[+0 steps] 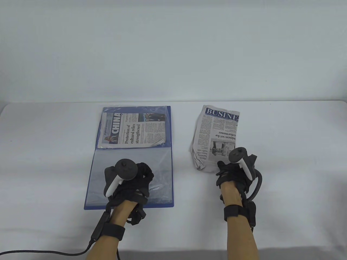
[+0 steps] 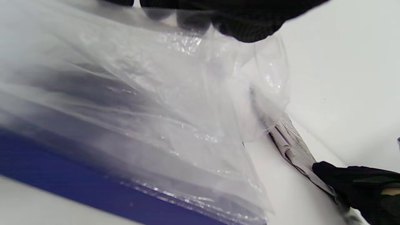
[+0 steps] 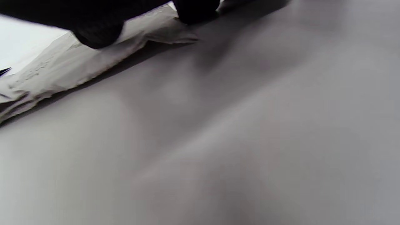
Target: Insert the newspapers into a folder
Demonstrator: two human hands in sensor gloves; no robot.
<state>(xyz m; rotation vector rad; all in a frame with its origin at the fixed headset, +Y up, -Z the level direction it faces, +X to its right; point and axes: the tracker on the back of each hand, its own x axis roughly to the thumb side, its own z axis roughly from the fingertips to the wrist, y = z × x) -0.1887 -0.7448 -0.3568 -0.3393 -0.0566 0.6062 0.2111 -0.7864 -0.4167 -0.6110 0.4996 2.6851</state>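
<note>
A blue folder (image 1: 170, 151) lies open on the table, its clear sleeves facing up. A "China" newspaper (image 1: 132, 130) sits inside the far sleeve. My left hand (image 1: 145, 174) is on the near clear sleeve (image 1: 160, 165). In the left wrist view its fingers (image 2: 250, 25) grip the sleeve (image 2: 156, 93) and hold it lifted off the blue cover (image 2: 62, 165). A folded "Business" newspaper (image 1: 217, 130) lies to the right of the folder. My right hand (image 1: 221, 168) pinches its near edge; in the right wrist view its fingertips (image 3: 97, 34) are on the paper (image 3: 62, 68).
The table (image 1: 284, 151) has a white cloth and a white wall behind it. A black cable (image 1: 40, 253) runs from my left wrist along the front edge. The gap between the folder and the Business newspaper is narrow.
</note>
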